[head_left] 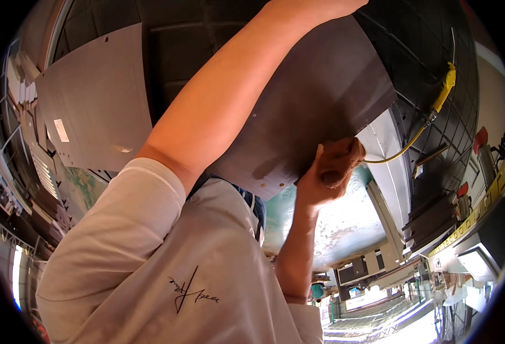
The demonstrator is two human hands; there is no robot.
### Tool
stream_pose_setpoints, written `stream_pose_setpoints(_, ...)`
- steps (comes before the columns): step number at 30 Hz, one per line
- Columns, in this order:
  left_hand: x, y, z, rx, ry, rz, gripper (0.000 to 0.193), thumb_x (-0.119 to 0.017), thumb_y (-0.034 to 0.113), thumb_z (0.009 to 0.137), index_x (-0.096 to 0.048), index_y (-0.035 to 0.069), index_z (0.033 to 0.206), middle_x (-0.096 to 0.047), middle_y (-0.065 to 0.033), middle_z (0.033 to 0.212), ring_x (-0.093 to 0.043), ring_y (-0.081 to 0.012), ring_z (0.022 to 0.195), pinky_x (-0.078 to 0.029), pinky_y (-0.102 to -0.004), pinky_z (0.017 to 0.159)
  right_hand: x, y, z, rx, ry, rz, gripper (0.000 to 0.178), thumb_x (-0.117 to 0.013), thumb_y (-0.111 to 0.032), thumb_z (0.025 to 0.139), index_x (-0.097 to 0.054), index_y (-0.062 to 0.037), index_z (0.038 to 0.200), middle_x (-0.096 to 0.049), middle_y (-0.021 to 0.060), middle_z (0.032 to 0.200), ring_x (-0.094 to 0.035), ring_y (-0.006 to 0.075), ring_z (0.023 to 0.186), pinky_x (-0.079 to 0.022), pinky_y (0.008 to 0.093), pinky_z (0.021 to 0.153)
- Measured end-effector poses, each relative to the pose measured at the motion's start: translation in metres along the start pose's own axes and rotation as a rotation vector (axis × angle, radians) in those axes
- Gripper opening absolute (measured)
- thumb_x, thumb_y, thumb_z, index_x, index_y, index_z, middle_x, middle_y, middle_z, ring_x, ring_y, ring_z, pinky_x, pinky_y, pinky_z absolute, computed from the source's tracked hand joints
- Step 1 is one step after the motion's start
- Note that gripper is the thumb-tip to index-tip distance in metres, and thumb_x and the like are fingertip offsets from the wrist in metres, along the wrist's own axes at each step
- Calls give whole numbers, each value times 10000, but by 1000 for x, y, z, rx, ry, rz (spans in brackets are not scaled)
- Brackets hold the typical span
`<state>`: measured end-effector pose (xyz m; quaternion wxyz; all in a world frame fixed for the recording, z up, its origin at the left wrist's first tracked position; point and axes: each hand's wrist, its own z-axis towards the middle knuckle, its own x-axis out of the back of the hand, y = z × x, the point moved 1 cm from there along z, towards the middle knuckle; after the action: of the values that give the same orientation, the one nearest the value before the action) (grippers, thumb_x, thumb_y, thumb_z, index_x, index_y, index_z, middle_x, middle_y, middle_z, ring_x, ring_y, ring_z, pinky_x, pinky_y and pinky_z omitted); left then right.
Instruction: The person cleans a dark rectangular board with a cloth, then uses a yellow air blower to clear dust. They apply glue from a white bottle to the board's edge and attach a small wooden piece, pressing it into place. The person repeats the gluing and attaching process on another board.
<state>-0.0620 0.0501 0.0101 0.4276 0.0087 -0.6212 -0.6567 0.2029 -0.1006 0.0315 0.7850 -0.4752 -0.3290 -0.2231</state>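
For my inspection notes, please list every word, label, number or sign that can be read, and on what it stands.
Pale shirt: black script lettering, wording not copied here.
Left grey panel: white label, too small to read.
Yellow strip, far right: square marks, too small to read.
Dark panel under the left forearm: none visible.

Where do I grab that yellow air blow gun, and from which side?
I'd wrap a hand around the yellow air blow gun's thick body, probably coming from the person's near side, where the hose joins. The body looks long enough to hold, with nothing covering it. The thin metal nozzle points away from the person, so your fingers would stay behind its tip.
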Motion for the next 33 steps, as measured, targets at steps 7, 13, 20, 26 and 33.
stream_pose_setpoints(7, 5, -1, 2, 14, -45, 19, 198, -657, 232, 885, -777, 89, 948, -756, -152, 948, -720, -370, 896, -577, -487, 802, -15, 37, 115, -385, -64, -202, 585, -898, -262, 819, -666, 18, 1277, -735, 167, 1190, -725, 296, 1070, -558, 392, 911)
stream_pose_setpoints(13, 2, 2, 0, 20, 4, 6, 205, -643, 221, 864, -784, 87, 927, -754, -166, 935, -722, -374, 901, -575, -494, 811, 10, -25, -34, -228, -129, 5, 291, -825, -32, 830, -549, -39, 921, -646, 174, 1237, -634, 300, 1066, -513, 411, 925)
stream_pose_setpoints(20, 4, 1, 2, 16, 11, -7, 195, -646, 213, 845, -794, 90, 881, -754, -175, 908, -726, -382, 883, -584, -494, 806, 7, -13, -10, -168, -132, -57, 206, -786, -14, 820, -686, 13, 998, -714, 124, 920, -694, 235, 730, -551, 384, 645)
stream_pose_setpoints(26, -1, -4, 1, -12, 41, -16, 200, -644, 211, 838, -794, 84, 878, -751, -180, 898, -727, -383, 879, -588, -494, 806, 14, -21, -53, -10, -311, 170, 162, -731, -19, 806, -705, -39, 965, -736, 131, 914, -728, 232, 794, -543, 367, 650)
stream_pose_setpoints(33, 0, -2, 0, 5, 4, 23, 204, -647, 221, 843, -802, 98, 892, -754, -173, 910, -728, -381, 881, -587, -493, 808, -9, -2, 50, -133, -232, -103, 135, -731, -71, 885, -697, -21, 1005, -725, 84, 817, -701, 212, 649, -528, 373, 572)
